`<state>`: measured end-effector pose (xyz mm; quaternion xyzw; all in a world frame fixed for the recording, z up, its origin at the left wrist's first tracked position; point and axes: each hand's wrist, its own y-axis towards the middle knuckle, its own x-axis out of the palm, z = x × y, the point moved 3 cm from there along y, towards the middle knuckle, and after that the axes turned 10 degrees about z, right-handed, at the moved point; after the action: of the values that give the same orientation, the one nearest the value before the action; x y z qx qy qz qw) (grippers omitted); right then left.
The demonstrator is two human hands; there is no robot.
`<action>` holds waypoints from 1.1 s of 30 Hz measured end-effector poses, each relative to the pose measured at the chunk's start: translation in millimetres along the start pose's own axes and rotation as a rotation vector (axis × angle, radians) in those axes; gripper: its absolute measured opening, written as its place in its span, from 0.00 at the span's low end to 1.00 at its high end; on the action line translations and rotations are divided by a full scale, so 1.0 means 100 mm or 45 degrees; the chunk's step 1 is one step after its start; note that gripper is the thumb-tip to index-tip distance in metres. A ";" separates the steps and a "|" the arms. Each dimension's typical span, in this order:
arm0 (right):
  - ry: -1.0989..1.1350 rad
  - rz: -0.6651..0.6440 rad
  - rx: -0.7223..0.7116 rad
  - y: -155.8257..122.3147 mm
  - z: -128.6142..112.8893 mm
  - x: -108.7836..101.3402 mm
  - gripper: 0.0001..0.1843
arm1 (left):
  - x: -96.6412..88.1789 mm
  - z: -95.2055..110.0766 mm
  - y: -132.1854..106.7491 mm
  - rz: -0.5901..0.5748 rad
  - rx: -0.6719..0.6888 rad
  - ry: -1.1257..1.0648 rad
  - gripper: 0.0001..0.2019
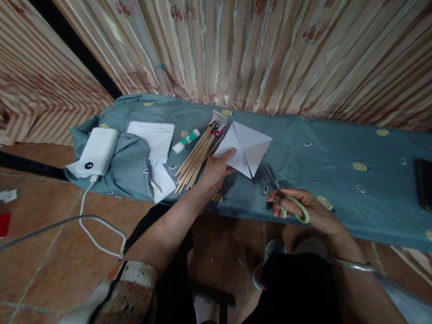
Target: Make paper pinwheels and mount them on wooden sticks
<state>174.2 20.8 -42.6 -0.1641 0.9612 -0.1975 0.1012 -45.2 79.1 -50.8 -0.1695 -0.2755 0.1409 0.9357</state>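
My left hand (218,168) grips a white square of paper (250,142) at its left side, thumb on top. Slits run inward from the square's corners, and creases cross near its middle. In my right hand (295,202) is a pair of scissors (303,214) with light green handles. Their blades point up and left, slightly parted, just right of the paper's lower corner and apart from it. Left of the paper lie a bundle of thin wooden sticks (196,161), a glue stick (186,140) and a small open box (218,123) with dark-tipped contents too small to make out.
A stack of white paper (156,135) and a folded paper piece (162,182) lie to the left. Beyond them sits a white power bank (99,149) with a cable (83,213). A dark device (429,185) rests at the right end of the blue cloth (330,176). Curtains (221,47) hang behind.
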 end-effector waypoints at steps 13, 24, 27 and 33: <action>0.376 0.760 -0.194 0.11 -0.07 -0.16 0.25 | 0.04 -0.20 -0.06 -0.204 -0.028 0.267 0.07; 0.245 0.773 -0.205 0.15 -0.04 -0.13 0.19 | 0.07 -0.24 -0.12 -0.272 -0.077 0.465 0.03; 0.230 0.738 -0.225 0.16 -0.04 -0.09 0.18 | 0.07 -0.25 -0.11 -0.284 -0.083 0.436 0.02; 0.325 0.774 -0.185 0.17 -0.02 -0.03 0.16 | 0.08 -0.24 -0.13 -0.323 -0.133 0.349 0.16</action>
<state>171.8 37.6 -47.5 0.1493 0.9826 -0.1083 0.0223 -22.9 64.0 -60.9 -0.1992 -0.1714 -0.0171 0.9647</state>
